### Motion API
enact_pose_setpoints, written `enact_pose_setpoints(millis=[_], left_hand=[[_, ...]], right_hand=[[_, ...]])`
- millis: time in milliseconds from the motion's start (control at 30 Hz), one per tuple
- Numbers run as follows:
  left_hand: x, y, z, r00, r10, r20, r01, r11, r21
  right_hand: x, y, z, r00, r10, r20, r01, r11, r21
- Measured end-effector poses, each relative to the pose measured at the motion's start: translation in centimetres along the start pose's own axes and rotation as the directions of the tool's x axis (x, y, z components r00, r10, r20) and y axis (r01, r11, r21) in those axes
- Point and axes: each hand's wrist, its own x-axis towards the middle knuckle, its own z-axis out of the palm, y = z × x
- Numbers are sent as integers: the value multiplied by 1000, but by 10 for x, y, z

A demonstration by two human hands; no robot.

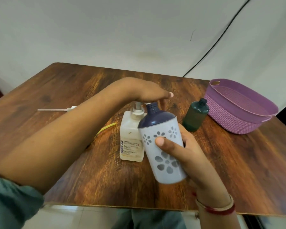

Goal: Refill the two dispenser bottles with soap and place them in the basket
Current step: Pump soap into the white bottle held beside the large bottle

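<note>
My right hand point(186, 151) grips a white dispenser bottle point(163, 146) with grey flower cut-outs and a dark blue open neck, tilted toward the soap. My left hand point(145, 91) lies palm down on the pump head of a white square soap bottle point(130, 138) standing at the table's middle. The flowered bottle's open neck sits right beside the pump's spout. A dark green dispenser bottle point(196, 115) stands uncapped to the right. The purple woven basket point(238, 111) sits at the far right with nothing in it.
A white pump head with a long tube point(56, 109) lies on the wooden table point(238, 171) at the left. A yellow tube point(106, 128) pokes out behind my left forearm. A black cable point(221, 35) runs down the wall behind the table.
</note>
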Motion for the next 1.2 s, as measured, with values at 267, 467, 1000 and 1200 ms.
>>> enact_pose_setpoints(millis=[267, 467, 1000, 1200], left_hand=[[-5, 5, -1, 997, -4, 82, 7, 999, -36], [-3, 1, 1, 1000, -8, 29, 9, 1000, -24], [-8, -5, 9, 1000, 8, -26, -12, 986, -167], [-2, 10, -3, 998, -44, 52, 38, 994, 107]], right_hand=[[-2, 7, 3, 1000, 25, -17, -25, 1000, 10], [-1, 5, 1, 1000, 23, -2, -23, 1000, -4], [-1, 10, 2, 1000, 9, 4, -9, 1000, 9], [-1, 3, 0, 1000, 8, -14, -8, 1000, 0]])
